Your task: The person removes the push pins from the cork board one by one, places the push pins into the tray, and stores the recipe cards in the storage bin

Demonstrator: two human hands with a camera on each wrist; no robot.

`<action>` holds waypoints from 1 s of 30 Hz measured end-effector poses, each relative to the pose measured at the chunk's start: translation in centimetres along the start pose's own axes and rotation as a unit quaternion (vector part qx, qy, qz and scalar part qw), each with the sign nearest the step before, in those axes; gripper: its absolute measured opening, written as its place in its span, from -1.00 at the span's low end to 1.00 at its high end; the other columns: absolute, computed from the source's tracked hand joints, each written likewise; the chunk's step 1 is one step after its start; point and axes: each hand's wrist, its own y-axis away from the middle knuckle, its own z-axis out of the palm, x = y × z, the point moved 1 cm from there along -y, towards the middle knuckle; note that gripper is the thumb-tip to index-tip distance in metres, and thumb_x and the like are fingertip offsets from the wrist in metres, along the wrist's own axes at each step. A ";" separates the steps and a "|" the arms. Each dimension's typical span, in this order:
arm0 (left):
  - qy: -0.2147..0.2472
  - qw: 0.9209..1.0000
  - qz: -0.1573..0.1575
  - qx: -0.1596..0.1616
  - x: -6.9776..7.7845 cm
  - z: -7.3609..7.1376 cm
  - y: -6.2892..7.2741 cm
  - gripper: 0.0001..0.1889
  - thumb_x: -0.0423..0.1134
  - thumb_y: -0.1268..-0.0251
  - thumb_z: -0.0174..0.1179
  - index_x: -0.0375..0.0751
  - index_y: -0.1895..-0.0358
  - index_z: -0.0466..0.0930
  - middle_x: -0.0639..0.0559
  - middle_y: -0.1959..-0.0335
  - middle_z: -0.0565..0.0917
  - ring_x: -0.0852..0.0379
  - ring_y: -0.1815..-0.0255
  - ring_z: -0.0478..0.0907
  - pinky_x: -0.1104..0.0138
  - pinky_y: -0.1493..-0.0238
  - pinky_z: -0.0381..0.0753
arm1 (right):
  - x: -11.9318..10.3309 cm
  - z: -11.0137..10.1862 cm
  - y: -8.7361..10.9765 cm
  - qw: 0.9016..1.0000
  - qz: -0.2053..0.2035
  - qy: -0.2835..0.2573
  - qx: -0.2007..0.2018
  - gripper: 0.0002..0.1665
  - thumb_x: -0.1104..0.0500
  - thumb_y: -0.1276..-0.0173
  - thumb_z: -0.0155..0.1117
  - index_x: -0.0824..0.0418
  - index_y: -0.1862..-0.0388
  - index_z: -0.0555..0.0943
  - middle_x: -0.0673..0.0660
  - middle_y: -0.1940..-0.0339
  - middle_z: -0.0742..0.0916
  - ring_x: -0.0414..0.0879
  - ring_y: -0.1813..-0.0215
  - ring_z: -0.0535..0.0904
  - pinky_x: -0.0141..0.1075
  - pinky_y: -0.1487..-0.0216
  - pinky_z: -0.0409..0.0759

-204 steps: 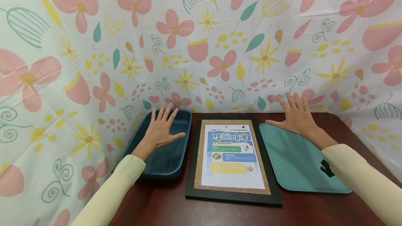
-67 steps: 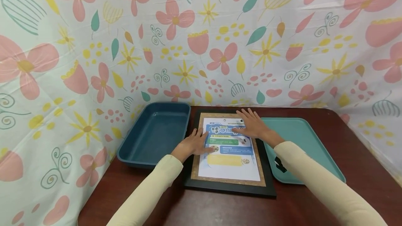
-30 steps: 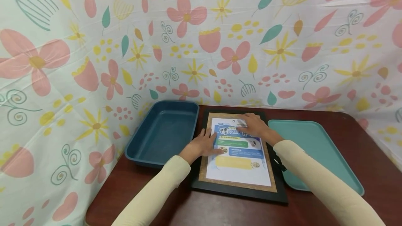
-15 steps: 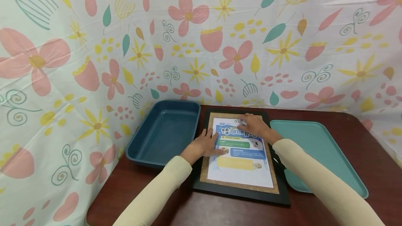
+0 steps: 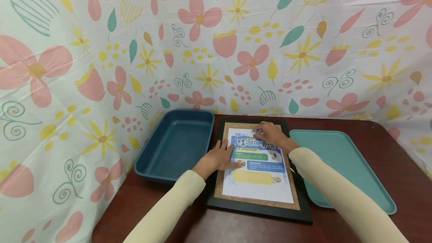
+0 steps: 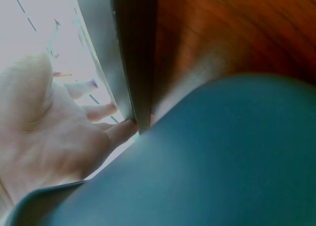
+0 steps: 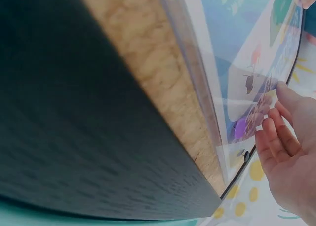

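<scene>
Over the printed sheet [image 5: 258, 166], the left hand [image 5: 217, 157] spread wide; the right hand [image 5: 271, 133] curled its fingers [image 7: 288, 138], their hold unclear.

The head view looks forward and down on the board [image 5: 256, 209]. Close in, the left-wrist view faces the left hand [image 6: 59, 127], lower left; the right-wrist view, the right hand [image 7: 290, 157], lower right. All share the board.

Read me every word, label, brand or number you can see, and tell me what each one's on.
"减肥": middle of the large title on the paper sheet; its outer characters are uncertain.
Smaller print on the sheet: too small or blurred to read.
Blue bin and green tray: no text visible.
</scene>
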 end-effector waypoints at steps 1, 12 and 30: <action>-0.001 1.000 0.000 0.000 0.0 0.0 0.0 0.01 0.51 -0.39 0.00 0.04 -0.72 -0.05 -0.09 -0.74 -0.12 -0.18 -0.72 -0.18 -0.01 -0.59 0.14 | 0.0 0.0 -0.1 1.000 0.002 -0.004 0.000 -0.52 0.07 -0.47 0.43 0.21 -0.29 0.70 0.23 -0.03 0.72 0.10 -0.02 0.68 0.07 -0.11 0.62; -0.012 1.000 -0.004 -0.003 0.2 -0.1 0.0 0.01 0.52 -0.40 -0.01 0.03 -0.72 -0.05 -0.10 -0.74 -0.12 -0.18 -0.72 -0.16 0.00 -0.58 0.15 | 0.1 0.1 -1.0 0.997 0.044 -0.061 0.001 -0.67 0.12 -0.46 0.42 0.22 -0.12 0.78 0.18 0.03 0.80 0.04 0.07 0.71 0.00 -0.09 0.64; -0.006 1.000 -0.004 0.000 0.4 0.0 0.2 0.01 0.51 -0.40 0.01 0.01 -0.72 -0.02 -0.11 -0.73 -0.09 -0.18 -0.72 -0.14 -0.01 -0.57 0.19 | 0.1 0.6 -1.0 0.986 0.097 -0.133 0.013 -0.75 0.18 -0.45 0.42 0.23 -0.04 0.80 0.22 0.03 0.81 0.07 0.08 0.68 0.03 -0.19 0.61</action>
